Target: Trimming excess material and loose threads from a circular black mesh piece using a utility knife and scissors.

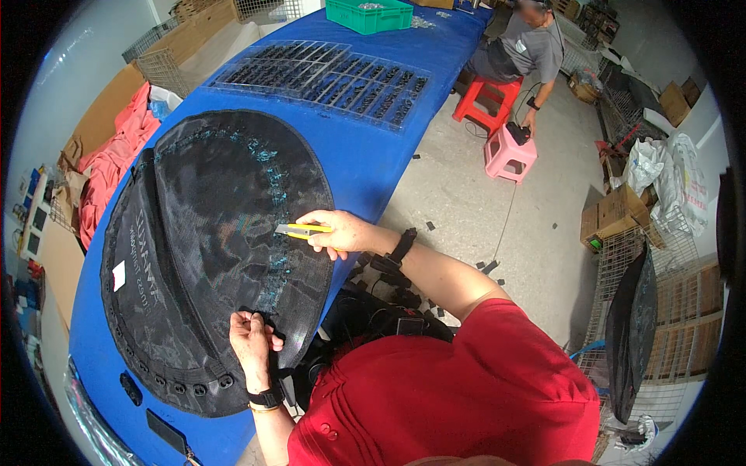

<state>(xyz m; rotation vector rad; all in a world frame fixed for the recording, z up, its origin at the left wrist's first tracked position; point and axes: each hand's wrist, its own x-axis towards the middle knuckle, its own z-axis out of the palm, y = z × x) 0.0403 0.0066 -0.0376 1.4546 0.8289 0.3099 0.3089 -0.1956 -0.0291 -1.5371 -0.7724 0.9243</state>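
Note:
A large round black mesh cover [225,194] lies flat on the blue table, with grey lettering, a seam across it and a curved band of bluish-green specks. My right hand [340,233] grips a yellow utility knife [307,230] over the cover's right part, its metal tip toward the left. Down at the near part of the cover, my left hand [252,342] is closed in a pinch. What its fingers hold is too small to make out. Several black round fittings [179,388] line the cover's near left edge.
Clear trays of small black parts [326,81] and a green crate [369,15] stand farther along the blue table [350,155]. A phone-like dark slab [166,431] lies near me. Beyond the table, a person [528,46] sits on a red stool [488,101] by a pink stool [509,155].

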